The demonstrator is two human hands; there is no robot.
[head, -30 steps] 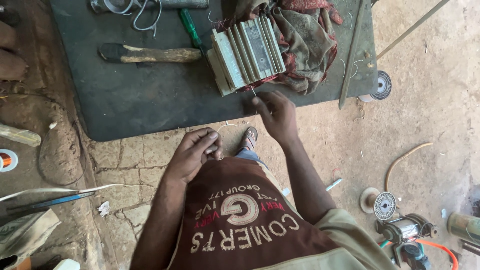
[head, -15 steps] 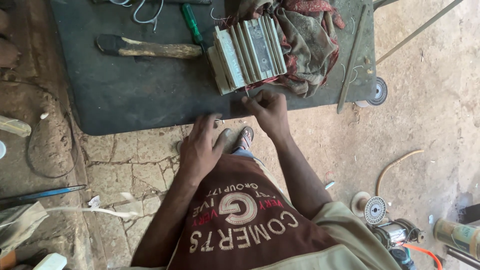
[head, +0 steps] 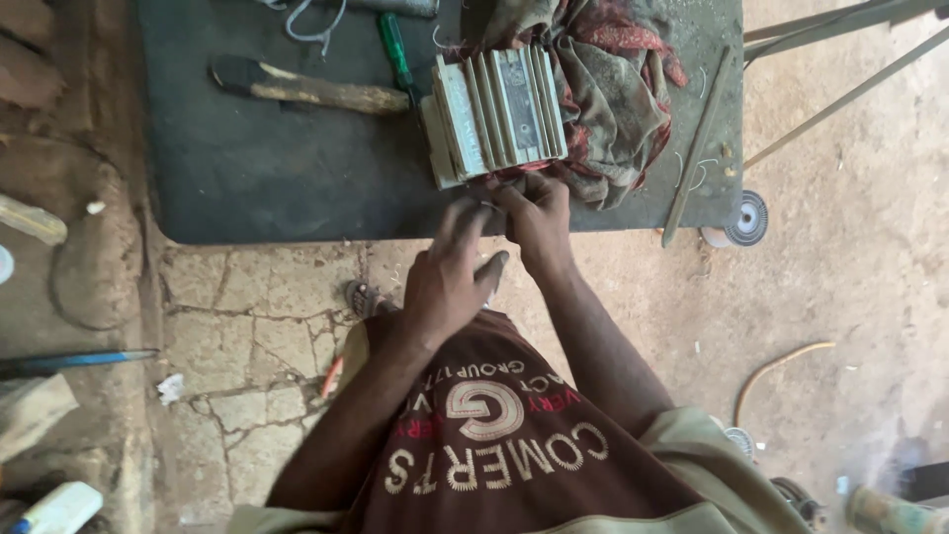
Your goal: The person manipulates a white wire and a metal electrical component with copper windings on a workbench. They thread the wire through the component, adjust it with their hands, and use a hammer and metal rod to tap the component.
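Both hands are meeting at the near edge of the table [head: 247,213]. The left hand [head: 445,277] is reaching in, fingers loosely curled, holding nothing I can make out. The right hand [head: 539,222] is pinching closed on something small at the base of the finned metal block [head: 494,114]; what it is gripping, I cannot tell. The block is sitting just inside the edge, against a rag [head: 613,89]. Likely working at its underside, calling for fine fingertip pull. Further back, a hammer [head: 306,89] and a green screwdriver [head: 395,49] are lying; open tabletop to the left.
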